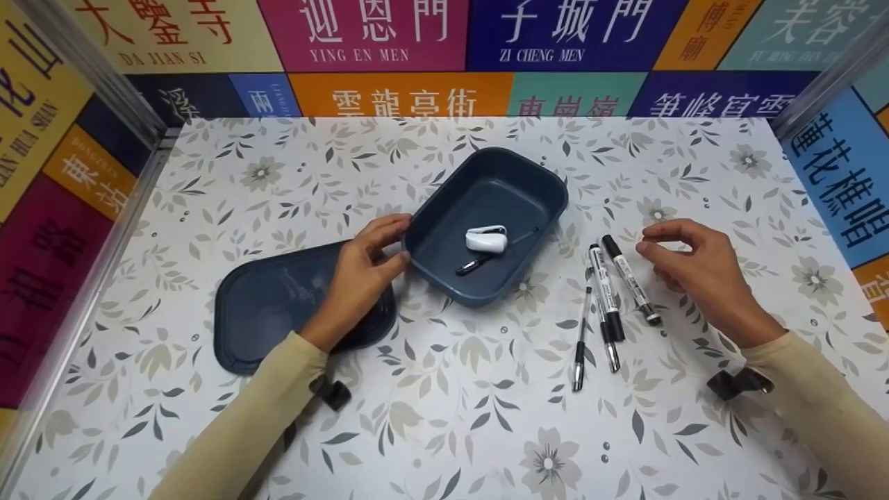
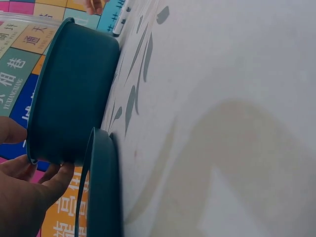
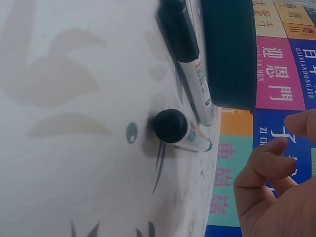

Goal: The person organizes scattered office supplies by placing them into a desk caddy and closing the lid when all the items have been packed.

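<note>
A deep blue box [image 1: 434, 229] stands uncovered on the table. My left hand [image 1: 364, 267] touches the outside of its left corner, thumb and fingers to either side; the left wrist view shows the fingertips [image 2: 59, 180] at its wall. Inside the box lie a small white rounded object [image 1: 486, 241] with a dark slot, kind unclear, and a black-ended pen [image 1: 472, 265] partly beneath it. Right of the box are two black-and-white markers [image 1: 604, 288] and two clear-barrelled pens [image 1: 580, 347]. My right hand [image 1: 701, 271] hovers beside the right marker [image 1: 628, 278], fingers loosely bent, holding nothing.
The box's dark blue lid [image 1: 271, 305] lies flat to the left, partly under my left hand and wrist. A floral cloth [image 1: 451, 417] covers the table. Colourful panels with Chinese lettering [image 1: 555, 35] rise behind the table and along both sides.
</note>
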The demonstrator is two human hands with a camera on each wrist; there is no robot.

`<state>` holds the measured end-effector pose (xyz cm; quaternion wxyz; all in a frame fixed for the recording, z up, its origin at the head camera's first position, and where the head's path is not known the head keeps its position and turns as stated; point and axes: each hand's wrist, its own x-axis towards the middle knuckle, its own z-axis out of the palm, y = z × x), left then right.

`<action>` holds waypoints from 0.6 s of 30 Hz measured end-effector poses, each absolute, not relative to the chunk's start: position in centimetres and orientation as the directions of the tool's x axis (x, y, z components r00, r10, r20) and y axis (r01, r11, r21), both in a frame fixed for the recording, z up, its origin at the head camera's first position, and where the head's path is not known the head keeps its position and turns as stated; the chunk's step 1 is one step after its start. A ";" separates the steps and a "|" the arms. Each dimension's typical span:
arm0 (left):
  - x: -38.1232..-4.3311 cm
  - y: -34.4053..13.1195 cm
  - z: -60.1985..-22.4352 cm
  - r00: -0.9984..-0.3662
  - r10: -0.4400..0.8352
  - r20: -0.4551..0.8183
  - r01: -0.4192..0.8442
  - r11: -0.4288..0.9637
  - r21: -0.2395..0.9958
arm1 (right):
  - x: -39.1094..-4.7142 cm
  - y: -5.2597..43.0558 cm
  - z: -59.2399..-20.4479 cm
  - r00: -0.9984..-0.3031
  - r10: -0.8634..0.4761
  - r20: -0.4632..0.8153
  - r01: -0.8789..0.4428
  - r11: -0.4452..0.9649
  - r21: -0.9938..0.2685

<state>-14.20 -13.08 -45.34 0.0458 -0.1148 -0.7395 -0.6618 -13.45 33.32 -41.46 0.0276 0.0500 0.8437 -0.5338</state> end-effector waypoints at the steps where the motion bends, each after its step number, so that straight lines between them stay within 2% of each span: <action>1: -14.2 -13.1 -45.3 -0.970 0.109 0.218 0.229 0.100 0.968 | -13.4 33.4 -41.6 -0.993 0.056 -0.101 0.115 0.431 -0.895; 18: -14.2 -13.1 -45.4 -0.965 0.117 0.236 0.248 0.103 0.963 | -12.6 34.6 -43.4 -0.993 0.008 -0.115 0.104 0.479 -0.872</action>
